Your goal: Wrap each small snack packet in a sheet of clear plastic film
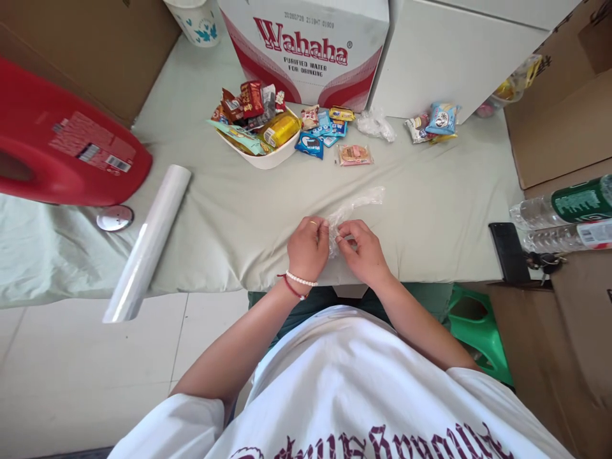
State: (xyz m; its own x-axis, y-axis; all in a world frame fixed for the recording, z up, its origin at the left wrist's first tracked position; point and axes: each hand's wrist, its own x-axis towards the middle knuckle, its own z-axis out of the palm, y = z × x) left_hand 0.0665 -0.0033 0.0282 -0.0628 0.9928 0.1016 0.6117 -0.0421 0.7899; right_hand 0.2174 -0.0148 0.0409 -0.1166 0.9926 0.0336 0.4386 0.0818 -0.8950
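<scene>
- White shirt point(335, 382) with dark lettering, nearest the camera, below the near edge of the tabletop point(440, 210).
- Left hand point(308, 245), wearing a ring, a beaded bracelet point(301, 280) and a red cord: thumb and fingers drawn together, pinching the left side of a clear plastic film point(366, 199).
- Right hand point(366, 252), just beside the left: curled, thumb tip and fingertips brought together on the right side of the same film.
- Clear plastic film: crumpled between both hands, near the middle of the tabletop's near edge, with a loose strip trailing toward the far right.
- Clear plastic roll point(148, 245): lying aslant toward the left, lower end jutting past the near edge.
- Red jug point(112, 143) at the left side, with a small round disc point(115, 218) just beside.
- White tub point(268, 160) of wrapped snacks toward the far edge; to its right, blue packets point(310, 145), a flat biscuit packet point(354, 155) and crumpled clear plastic point(375, 124).
- Farther right, a small cluster of packets point(442, 119).
- Water carton point(306, 54) standing behind the snacks.
- Flat black object point(509, 252) at the near right corner, close to keys point(545, 261) and two plastic bottles point(581, 203).
</scene>
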